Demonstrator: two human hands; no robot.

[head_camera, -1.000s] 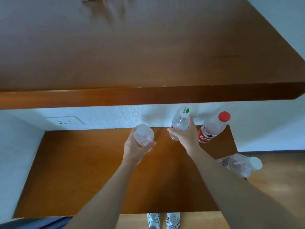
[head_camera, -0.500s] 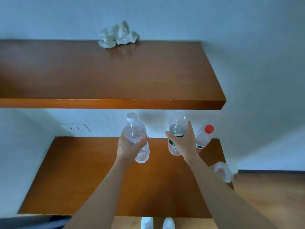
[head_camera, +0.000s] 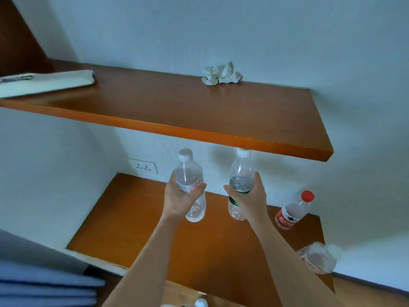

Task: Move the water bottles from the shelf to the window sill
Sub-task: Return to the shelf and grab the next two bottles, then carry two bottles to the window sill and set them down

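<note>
My left hand (head_camera: 179, 199) grips a clear water bottle with a white cap and red print (head_camera: 190, 173), held upright above the lower wooden shelf (head_camera: 137, 222). My right hand (head_camera: 251, 199) grips a second clear bottle with a green label (head_camera: 241, 173), its cap just under the front edge of the upper shelf (head_camera: 221, 111). A red-capped bottle with a red label (head_camera: 293, 210) stands at the lower shelf's back right. Another clear bottle (head_camera: 317, 257) stands at its right edge, blurred. No window sill is in view.
On the upper shelf lie a crumpled white paper (head_camera: 221, 74) by the wall and a folded pale cloth (head_camera: 44, 82) at the left. A wall socket (head_camera: 143, 166) sits above the lower shelf. Blue-grey fabric (head_camera: 44, 284) fills the lower left corner.
Both hands have lifted their bottles off the lower shelf and hold them higher. The camera has tilted up and turned left, bringing the upper shelf's top and the cloth into view.
</note>
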